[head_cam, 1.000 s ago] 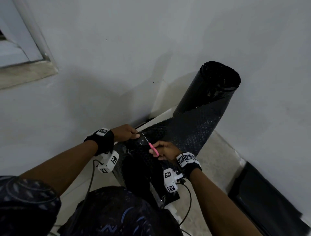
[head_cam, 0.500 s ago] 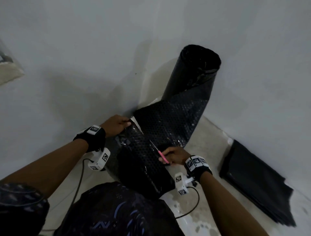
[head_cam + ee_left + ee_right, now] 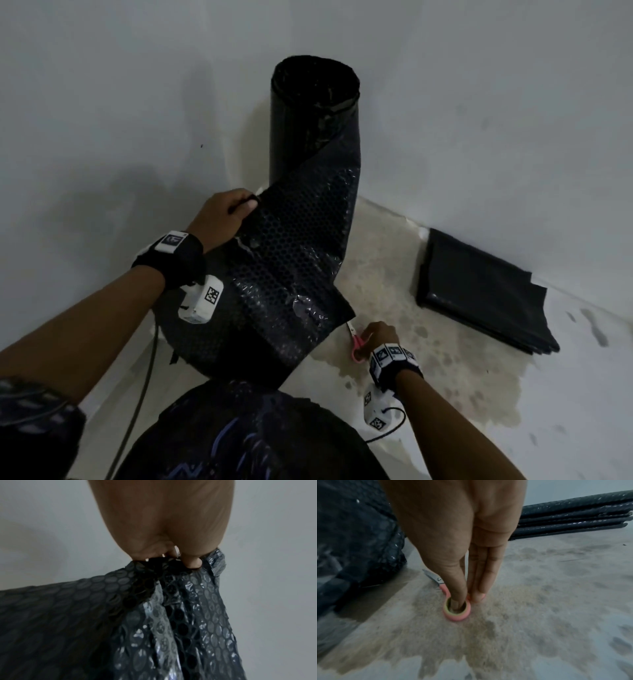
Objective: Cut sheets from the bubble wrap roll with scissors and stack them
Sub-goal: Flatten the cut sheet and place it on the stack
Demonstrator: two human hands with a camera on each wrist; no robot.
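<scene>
Left hand gripped a cut bubble wrap sheet by its bunched corner; the sheet hung below the grip. Right hand, fingers straight, rested pink scissors on the floor, thumb through one loop.

No legible text. Wrist bands carry square black-and-white coded markers only; shirt print possibly lettering, too dark to read.
</scene>
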